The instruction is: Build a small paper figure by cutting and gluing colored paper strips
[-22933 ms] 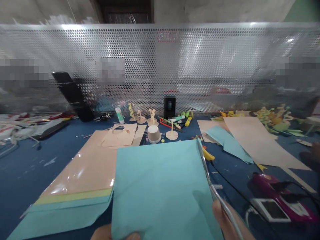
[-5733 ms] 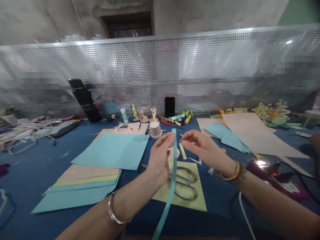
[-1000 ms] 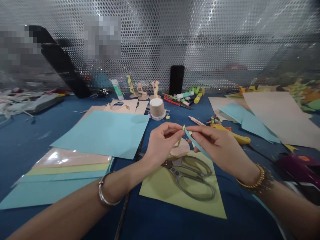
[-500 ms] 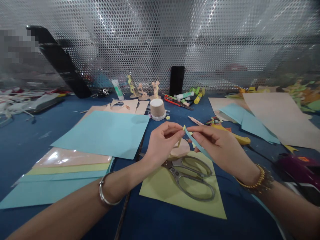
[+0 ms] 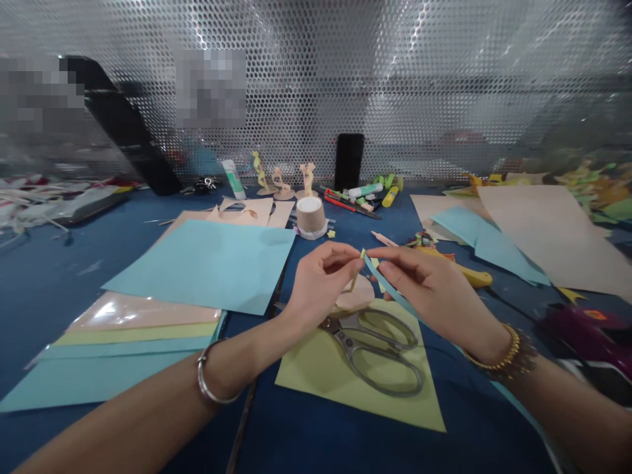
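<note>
Between thumb and index finger, my left hand (image 5: 323, 280) pinches a narrow yellow paper strip (image 5: 354, 282), its short end standing up at the fingertips. My right hand (image 5: 434, 296) is closed on a long blue paper strip (image 5: 390, 288), which runs back under the wrist toward the lower right. The two strips meet where my fingertips come together. Just below the hands, grey-handled scissors (image 5: 380, 352) lie on a yellow-green sheet (image 5: 316, 375). A round pale pink paper piece (image 5: 359, 294) is partly hidden behind my left hand.
A blue sheet (image 5: 207, 263) and packaged papers (image 5: 128, 336) lie left. A roll of tape (image 5: 311, 216), a glue stick (image 5: 233, 179), small paper figures (image 5: 307, 178) and a phone (image 5: 349, 160) stand behind. Right are a yellow glue gun (image 5: 469, 273) and pink paper (image 5: 548, 237).
Both hands keep nearly the same pose, still pinching the strips at the fingertips. The camera view has shifted very slightly.
</note>
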A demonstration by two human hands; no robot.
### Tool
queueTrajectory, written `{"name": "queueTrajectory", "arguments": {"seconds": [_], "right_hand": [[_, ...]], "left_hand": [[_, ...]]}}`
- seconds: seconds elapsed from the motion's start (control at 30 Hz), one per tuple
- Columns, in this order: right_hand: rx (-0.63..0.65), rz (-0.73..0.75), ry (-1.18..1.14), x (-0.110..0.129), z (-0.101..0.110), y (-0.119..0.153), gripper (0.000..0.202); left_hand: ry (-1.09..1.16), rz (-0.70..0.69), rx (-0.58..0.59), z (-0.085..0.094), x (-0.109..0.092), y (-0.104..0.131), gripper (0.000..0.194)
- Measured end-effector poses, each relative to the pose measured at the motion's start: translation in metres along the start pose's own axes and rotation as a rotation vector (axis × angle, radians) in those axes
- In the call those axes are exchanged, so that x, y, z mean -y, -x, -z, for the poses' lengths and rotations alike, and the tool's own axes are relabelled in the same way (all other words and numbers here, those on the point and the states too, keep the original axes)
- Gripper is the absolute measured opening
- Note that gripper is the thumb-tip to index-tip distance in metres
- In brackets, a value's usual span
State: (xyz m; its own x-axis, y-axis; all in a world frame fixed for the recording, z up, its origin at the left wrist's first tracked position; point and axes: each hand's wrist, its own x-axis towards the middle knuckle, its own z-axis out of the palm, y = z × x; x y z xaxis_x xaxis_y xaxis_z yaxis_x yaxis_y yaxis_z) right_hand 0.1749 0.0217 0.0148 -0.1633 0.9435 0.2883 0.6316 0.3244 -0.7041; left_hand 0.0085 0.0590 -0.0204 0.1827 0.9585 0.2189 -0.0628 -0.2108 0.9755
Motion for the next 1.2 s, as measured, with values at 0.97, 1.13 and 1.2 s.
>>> {"name": "queueTrajectory", "arguments": {"seconds": [0.97,1.13,1.2], "right_hand": [[-0.005,-0.015,0.026,-0.0017,-0.0048,0.0026,0.027],[0.017,-0.025,0.026,-0.0014,-0.0029,0.002,0.027],[0.016,-0.038,0.017,-0.0006,-0.0019,0.0017,0.027]], "left_hand": [[-0.034,-0.042,-0.005,0.0023,0.0027,0.0022,0.008],[-0.038,-0.034,-0.006,0.002,0.0008,0.0013,0.009],[-0.043,-0.033,-0.006,0.0016,-0.0001,0.0015,0.009]]}}
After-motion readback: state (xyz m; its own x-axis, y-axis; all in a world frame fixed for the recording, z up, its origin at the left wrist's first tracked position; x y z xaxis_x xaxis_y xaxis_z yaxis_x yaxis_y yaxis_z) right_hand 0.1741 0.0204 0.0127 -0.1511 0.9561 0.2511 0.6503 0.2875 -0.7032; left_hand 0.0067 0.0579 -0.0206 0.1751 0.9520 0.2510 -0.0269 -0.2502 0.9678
